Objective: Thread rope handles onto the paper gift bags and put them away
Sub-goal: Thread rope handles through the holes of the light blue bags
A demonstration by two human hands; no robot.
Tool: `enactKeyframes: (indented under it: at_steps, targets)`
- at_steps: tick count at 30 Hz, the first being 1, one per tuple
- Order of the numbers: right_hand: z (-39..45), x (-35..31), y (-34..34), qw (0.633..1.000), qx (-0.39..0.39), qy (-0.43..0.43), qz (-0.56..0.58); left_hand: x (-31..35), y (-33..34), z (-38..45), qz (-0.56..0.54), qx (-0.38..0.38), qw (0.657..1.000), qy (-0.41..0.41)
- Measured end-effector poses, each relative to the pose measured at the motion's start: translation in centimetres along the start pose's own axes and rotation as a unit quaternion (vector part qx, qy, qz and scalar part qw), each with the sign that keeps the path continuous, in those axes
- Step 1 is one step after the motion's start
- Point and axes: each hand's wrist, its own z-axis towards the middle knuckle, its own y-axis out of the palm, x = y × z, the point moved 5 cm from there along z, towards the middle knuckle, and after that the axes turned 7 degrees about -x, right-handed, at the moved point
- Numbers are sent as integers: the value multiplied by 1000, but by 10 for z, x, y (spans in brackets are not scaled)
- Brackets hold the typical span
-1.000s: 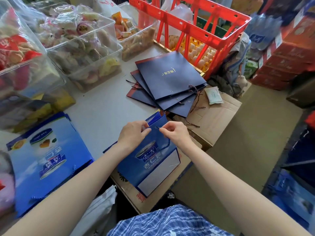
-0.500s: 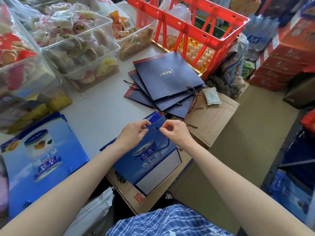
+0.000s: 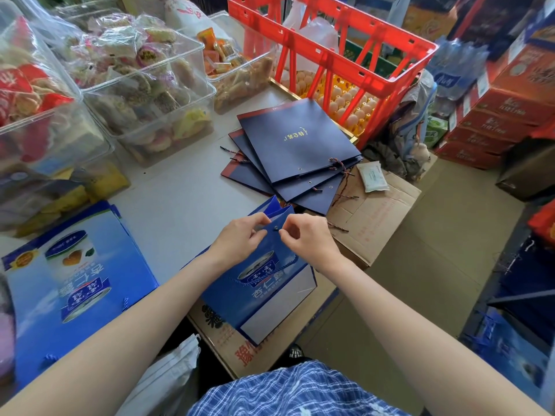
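The grey worktop (image 3: pixel 168 190) carries a fanned stack of navy bags (image 3: pixel 295 145). Nearer, a blue gift bag (image 3: pixel 264 295) lies flat, half over a cardboard box (image 3: pixel 375 217). The left hand (image 3: pixel 240 238) pinches its top edge; the right hand (image 3: pixel 309 235) pinches a blue rope (image 3: pixel 288 263) beside the eyelet (image 3: pixel 275 227). If the rope end frays or misses the hole, threading probably stalls; hard pulling could tear the paper.

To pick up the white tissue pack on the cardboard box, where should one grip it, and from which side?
Grip the tissue pack across its two long edges, coming from above. It lies flat on the cardboard box, apart from the navy bags, so fingers likely fit on both sides.
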Motion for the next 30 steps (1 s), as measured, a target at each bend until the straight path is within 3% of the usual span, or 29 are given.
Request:
enactKeyframes:
  at_steps: [10, 17, 22, 27, 30]
  targets:
    - [6, -1, -10, 999, -10, -3, 47, -5, -7, -4, 0, 10, 1000, 2]
    - [-1, -17, -6, 991, 35, -69, -111, -3, -4, -5, -8, 2, 1000, 3]
    - [-1, -12, -13, 997, 27, -64, -41, -1, -6, -7, -30, -39, 999, 8]
    - [-16, -22, -6, 960, 75, -146, -225, 1, -2, -7, -83, -61, 995, 14]
    - [-12, -18, -7, 986, 57, -99, -125, 6, -1, -7, -77, -67, 995, 19]
